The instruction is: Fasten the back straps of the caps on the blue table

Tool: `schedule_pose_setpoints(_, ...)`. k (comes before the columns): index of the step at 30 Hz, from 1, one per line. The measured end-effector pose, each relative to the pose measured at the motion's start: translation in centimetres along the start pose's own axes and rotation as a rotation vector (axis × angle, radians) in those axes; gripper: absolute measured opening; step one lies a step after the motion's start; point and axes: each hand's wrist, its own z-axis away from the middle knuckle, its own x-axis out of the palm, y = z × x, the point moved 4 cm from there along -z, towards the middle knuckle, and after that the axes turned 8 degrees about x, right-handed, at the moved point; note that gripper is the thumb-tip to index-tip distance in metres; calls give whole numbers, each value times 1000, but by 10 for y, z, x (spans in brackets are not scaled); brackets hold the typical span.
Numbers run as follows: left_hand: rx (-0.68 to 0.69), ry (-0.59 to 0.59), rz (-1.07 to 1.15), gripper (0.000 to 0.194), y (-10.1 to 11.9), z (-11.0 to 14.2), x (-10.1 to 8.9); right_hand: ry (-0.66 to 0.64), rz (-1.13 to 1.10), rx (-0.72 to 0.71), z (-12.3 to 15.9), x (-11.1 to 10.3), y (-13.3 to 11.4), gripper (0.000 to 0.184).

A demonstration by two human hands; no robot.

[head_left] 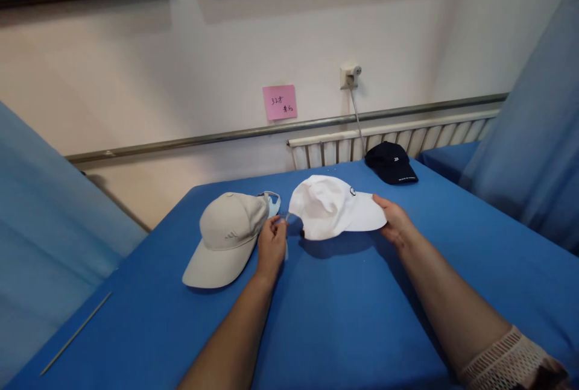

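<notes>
A white baseball cap (323, 206) is held just above the blue-covered table, its brim pointing right. My right hand (395, 221) grips the tip of the brim, thumb on top. At the back of this cap, my left hand (272, 242) pinches a thin pale strap (287, 217) between thumb and fingers; its far end is hard to make out. Close beside my left hand rests a beige baseball cap (228, 227), brim toward the lower left, with a light blue piece (274, 204) by its back strap. A dark navy cap (391, 162) lies at the far right edge.
The blue table (335, 317) meets a wall with a metal rail (253, 132) and a radiator (325, 152). A thin stick (76, 333) lies at the left edge. Blue curtains (40, 239) hang on both sides. A pink note (280, 102) and a plugged socket (348, 78) are on the wall.
</notes>
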Motion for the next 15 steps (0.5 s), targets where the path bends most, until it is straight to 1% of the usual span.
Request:
schedule_pose_setpoints(1, -28, -11, 46, 49, 3, 3, 2, -5, -66, -17, -1, 2, 1, 25)
schedule_pose_setpoints(3, -121, -91, 223, 48, 9, 11, 11, -15, -107, -29, -4, 5, 7, 25)
schedule_pose_setpoints(6, -291, -220, 578, 41, 17, 23, 26, -12, -44, -19, -10, 6, 22, 28)
schedule_pose_setpoints(7, -341, -238, 670, 38, 19, 24, 27, 0, -6, -30, -12, 6, 26, 28)
schedule_pose_setpoints(9, -402, -232, 780, 36, 21, 23, 22, 42, 67, -85, -16, 3, 31, 29)
schedule_pose_setpoints(11, -387, -213, 814, 36, 22, 15, 11, 73, 109, -146, -21, 0, 33, 30)
schedule_pose_setpoints(13, -324, -195, 808, 42, 23, 7, -1, 67, 104, -203, -23, 0, 32, 32)
schedule_pose_setpoints(15, -296, -181, 812, 45, 23, 5, -5, 39, 59, -253, -23, 2, 31, 32)
